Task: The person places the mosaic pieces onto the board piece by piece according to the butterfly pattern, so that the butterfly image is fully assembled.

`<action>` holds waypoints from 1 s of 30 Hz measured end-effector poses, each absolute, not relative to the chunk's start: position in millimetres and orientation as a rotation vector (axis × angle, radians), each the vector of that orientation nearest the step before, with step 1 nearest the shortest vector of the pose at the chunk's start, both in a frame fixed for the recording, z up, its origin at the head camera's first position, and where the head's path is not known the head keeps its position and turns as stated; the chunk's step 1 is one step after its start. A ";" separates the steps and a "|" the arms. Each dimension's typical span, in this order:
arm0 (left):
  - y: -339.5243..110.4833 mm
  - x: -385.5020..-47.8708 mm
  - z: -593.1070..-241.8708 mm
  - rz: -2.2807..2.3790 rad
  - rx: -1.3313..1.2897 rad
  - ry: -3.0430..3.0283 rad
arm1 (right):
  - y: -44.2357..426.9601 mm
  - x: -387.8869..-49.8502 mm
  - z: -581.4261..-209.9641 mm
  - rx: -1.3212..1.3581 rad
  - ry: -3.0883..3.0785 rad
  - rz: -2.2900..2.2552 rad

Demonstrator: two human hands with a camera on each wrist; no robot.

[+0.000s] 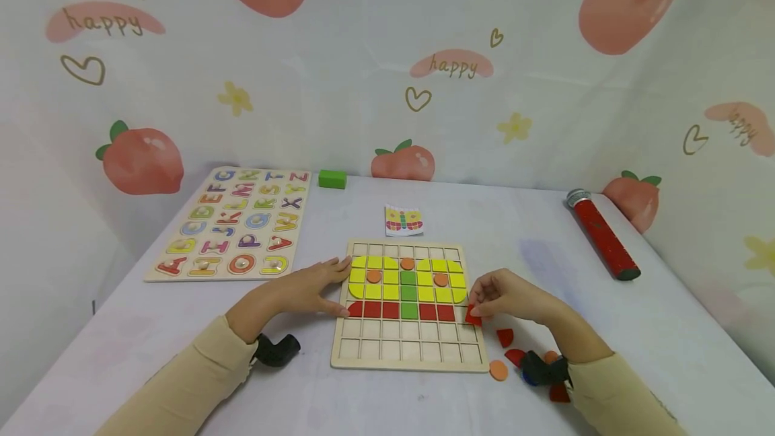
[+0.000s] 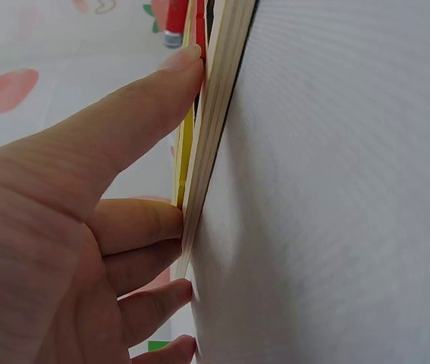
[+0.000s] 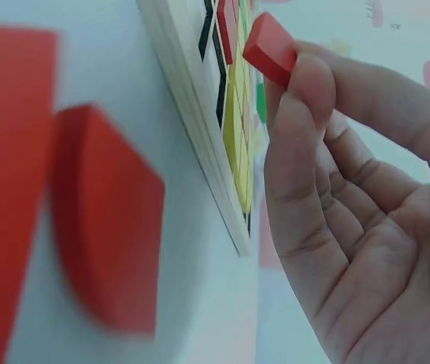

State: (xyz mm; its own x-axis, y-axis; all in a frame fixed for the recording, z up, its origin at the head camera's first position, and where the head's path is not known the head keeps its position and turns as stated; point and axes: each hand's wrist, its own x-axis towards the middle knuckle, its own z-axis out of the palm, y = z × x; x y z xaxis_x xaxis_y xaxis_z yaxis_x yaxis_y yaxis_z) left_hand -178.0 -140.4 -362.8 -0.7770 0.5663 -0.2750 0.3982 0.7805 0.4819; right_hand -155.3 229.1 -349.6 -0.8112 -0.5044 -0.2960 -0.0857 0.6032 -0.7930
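A wooden grid board lies in front of me, with yellow, green, red and orange tiles set in a butterfly-like pattern. At its left edge my left hand rests with fingers extended; in the left wrist view the thumb touches the board's side near a red tile. My right hand pinches a small red tile between thumb and fingertips, over the board's right edge beside the red row. A small picture card of a butterfly lies behind the board.
Loose red pieces and an orange disc lie right of the board, some partly hidden by the black wrist camera. An alphabet puzzle lies at back left, near a green block. A red microphone lies at right.
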 end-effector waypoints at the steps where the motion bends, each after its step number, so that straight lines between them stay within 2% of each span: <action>1: -140.2 -177.9 -362.9 0.561 0.726 2.564 | 226.4 -157.2 -349.8 -0.461 2.338 -1.120; 10: -140.1 -177.9 -362.0 0.548 0.722 2.572 | 212.6 -161.6 -353.3 -0.458 2.367 -1.126; 30: -140.4 -176.4 -360.7 0.558 0.732 2.566 | 214.8 -162.7 -358.3 -0.589 2.378 -1.089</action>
